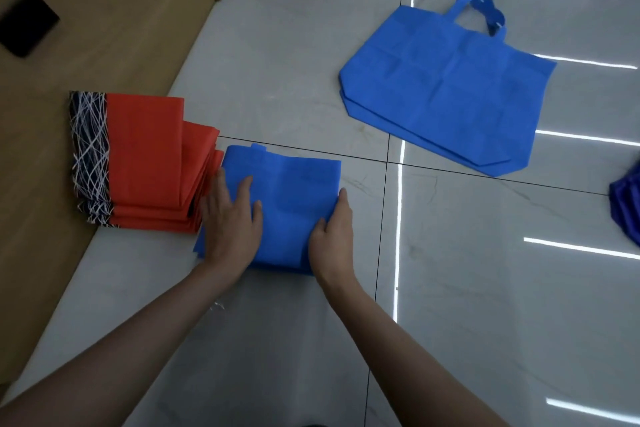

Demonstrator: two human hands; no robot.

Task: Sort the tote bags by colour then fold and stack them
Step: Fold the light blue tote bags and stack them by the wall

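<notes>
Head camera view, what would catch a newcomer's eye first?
Low in the middle, a folded blue bag lies on the pale tiled floor, with the left hand flat on top and the right hand at its right edge. Just left of it sits a red stack of folded bags with patterned trim. Further away to the right, an unfolded blue bag lies flat, handles pointing away.

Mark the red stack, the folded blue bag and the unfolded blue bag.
red stack (pixel 145 156), head view, top bag's red panel.
folded blue bag (pixel 294 198), head view, bare cloth at its middle.
unfolded blue bag (pixel 446 80), head view, middle of its flat body.
</notes>
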